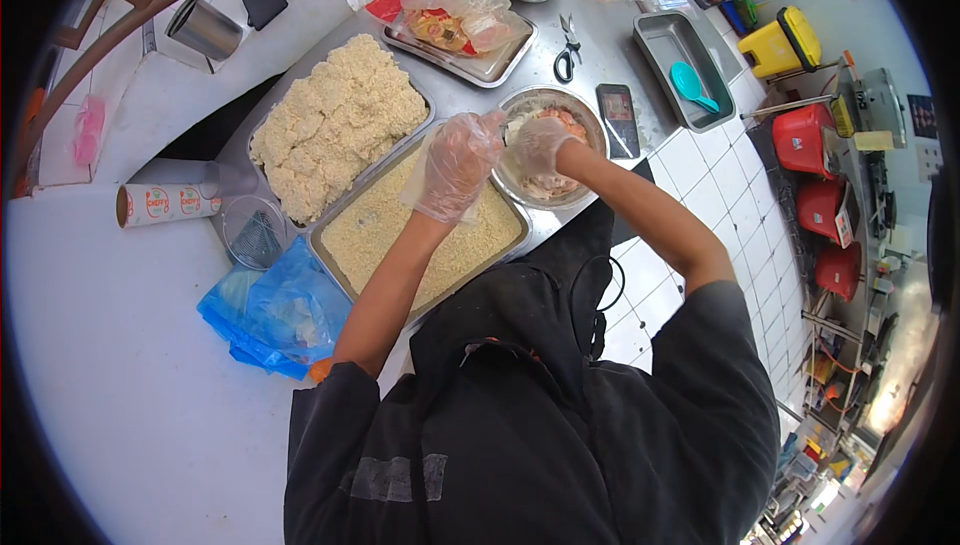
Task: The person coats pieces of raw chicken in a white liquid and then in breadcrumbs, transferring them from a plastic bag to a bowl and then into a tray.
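Meat (556, 181) in steel bowl (592, 121) — right hand (540, 145) grasps it, left hand (458, 165) hovers half-open.

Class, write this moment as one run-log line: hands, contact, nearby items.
left hand: gloved, above crumb tray | right hand: gloved, in metal bowl of meat pieces | nearby: tray of breaded pieces

Both arms reach forward, bare below dark sleeves. The left hand (458, 165) and right hand (540, 145) wear thin clear gloves, fingers curled, close together.
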A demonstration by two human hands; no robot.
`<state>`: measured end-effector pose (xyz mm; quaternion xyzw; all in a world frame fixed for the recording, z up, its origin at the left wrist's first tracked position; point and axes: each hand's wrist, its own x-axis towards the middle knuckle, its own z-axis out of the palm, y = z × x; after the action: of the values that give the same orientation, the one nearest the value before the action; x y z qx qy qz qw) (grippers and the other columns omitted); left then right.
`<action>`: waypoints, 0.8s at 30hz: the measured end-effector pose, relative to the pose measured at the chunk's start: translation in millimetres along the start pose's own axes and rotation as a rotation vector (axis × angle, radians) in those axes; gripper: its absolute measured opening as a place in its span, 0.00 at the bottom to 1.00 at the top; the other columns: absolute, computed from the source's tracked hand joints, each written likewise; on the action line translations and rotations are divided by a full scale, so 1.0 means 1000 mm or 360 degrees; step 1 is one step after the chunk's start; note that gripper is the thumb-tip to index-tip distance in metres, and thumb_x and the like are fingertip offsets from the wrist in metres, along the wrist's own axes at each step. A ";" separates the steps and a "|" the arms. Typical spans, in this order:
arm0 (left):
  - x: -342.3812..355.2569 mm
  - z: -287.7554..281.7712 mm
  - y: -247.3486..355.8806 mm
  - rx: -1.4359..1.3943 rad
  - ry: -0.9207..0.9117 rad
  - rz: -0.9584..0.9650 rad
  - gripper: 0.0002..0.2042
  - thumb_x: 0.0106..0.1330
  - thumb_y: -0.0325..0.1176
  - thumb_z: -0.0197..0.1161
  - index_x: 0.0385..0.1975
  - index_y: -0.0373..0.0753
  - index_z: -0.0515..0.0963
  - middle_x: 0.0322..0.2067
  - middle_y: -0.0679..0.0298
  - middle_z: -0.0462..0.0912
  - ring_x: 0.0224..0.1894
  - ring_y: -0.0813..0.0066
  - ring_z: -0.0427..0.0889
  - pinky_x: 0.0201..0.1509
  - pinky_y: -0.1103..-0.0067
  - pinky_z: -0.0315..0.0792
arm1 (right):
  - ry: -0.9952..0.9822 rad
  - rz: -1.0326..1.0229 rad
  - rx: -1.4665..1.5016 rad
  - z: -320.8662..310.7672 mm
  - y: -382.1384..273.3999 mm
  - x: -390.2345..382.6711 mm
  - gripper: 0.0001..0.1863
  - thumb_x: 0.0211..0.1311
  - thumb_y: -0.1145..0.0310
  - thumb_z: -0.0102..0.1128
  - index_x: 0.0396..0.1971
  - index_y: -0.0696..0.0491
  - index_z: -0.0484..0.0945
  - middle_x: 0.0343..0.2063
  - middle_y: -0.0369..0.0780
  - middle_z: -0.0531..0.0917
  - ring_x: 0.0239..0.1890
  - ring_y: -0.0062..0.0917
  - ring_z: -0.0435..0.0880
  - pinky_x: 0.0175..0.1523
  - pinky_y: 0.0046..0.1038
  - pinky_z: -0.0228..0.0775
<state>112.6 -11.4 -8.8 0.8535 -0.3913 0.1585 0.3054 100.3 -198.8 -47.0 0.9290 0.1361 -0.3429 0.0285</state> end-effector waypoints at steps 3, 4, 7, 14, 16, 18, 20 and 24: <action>-0.002 0.001 -0.001 0.0002 0.0006 0.0013 0.18 0.55 0.27 0.65 0.48 0.42 0.80 0.28 0.60 0.77 0.32 0.61 0.79 0.36 0.69 0.75 | 0.0030 0.0065 0.0127 0.010 0.024 -0.034 0.18 0.53 0.66 0.61 0.46 0.51 0.84 0.53 0.50 0.80 0.56 0.40 0.79 0.55 0.37 0.73; -0.002 0.002 -0.001 -0.0013 0.0012 0.0028 0.18 0.55 0.27 0.66 0.48 0.42 0.80 0.28 0.60 0.77 0.32 0.61 0.79 0.36 0.69 0.75 | 0.0191 -0.0001 0.0252 0.025 0.038 -0.051 0.18 0.54 0.67 0.61 0.47 0.51 0.83 0.54 0.51 0.78 0.58 0.41 0.77 0.57 0.37 0.72; -0.004 0.007 0.000 -0.0033 -0.0006 -0.0003 0.19 0.55 0.27 0.65 0.49 0.42 0.80 0.28 0.60 0.76 0.32 0.62 0.79 0.36 0.69 0.75 | 0.0551 -0.0121 0.0824 0.041 0.045 -0.089 0.25 0.56 0.67 0.60 0.56 0.53 0.75 0.59 0.55 0.70 0.63 0.49 0.69 0.64 0.41 0.66; 0.001 -0.006 0.021 -0.0445 -0.0215 -0.0558 0.15 0.64 0.32 0.59 0.49 0.33 0.78 0.30 0.48 0.80 0.33 0.48 0.81 0.38 0.61 0.75 | 0.0488 0.0309 0.1091 0.035 0.060 -0.035 0.33 0.54 0.56 0.64 0.60 0.55 0.72 0.44 0.53 0.83 0.51 0.44 0.81 0.57 0.39 0.71; -0.003 -0.001 0.016 -0.0414 -0.0301 -0.0656 0.15 0.67 0.34 0.55 0.48 0.32 0.78 0.29 0.45 0.81 0.33 0.45 0.81 0.40 0.60 0.75 | 0.0380 0.0339 0.0982 0.031 0.058 -0.015 0.34 0.52 0.55 0.65 0.58 0.56 0.74 0.47 0.53 0.82 0.51 0.43 0.82 0.56 0.39 0.72; -0.011 0.013 0.010 -0.0496 -0.0336 -0.0658 0.14 0.70 0.35 0.52 0.46 0.31 0.78 0.28 0.44 0.81 0.34 0.44 0.81 0.40 0.60 0.74 | 0.0205 0.0346 0.0895 0.054 0.077 0.022 0.34 0.48 0.53 0.66 0.55 0.56 0.77 0.52 0.53 0.81 0.48 0.40 0.84 0.56 0.37 0.72; -0.021 0.019 0.001 -0.0640 -0.0287 -0.0618 0.14 0.72 0.35 0.50 0.44 0.31 0.79 0.28 0.44 0.81 0.33 0.44 0.81 0.40 0.60 0.74 | 0.0241 0.0429 0.1131 0.047 0.076 0.029 0.27 0.49 0.49 0.66 0.42 0.56 0.82 0.39 0.47 0.84 0.38 0.38 0.83 0.48 0.37 0.75; -0.031 0.023 0.002 -0.0555 -0.0284 -0.0701 0.15 0.72 0.35 0.50 0.42 0.30 0.80 0.32 0.43 0.82 0.36 0.46 0.83 0.41 0.64 0.74 | -0.0071 0.0583 0.1634 0.017 0.063 0.019 0.21 0.55 0.48 0.63 0.21 0.53 0.81 0.23 0.40 0.82 0.21 0.30 0.77 0.38 0.36 0.74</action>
<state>91.8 -9.8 -41.3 0.8632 -0.2432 -0.0571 0.4388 120.7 -257.7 -74.6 0.8246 -0.2135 -0.3742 -0.3667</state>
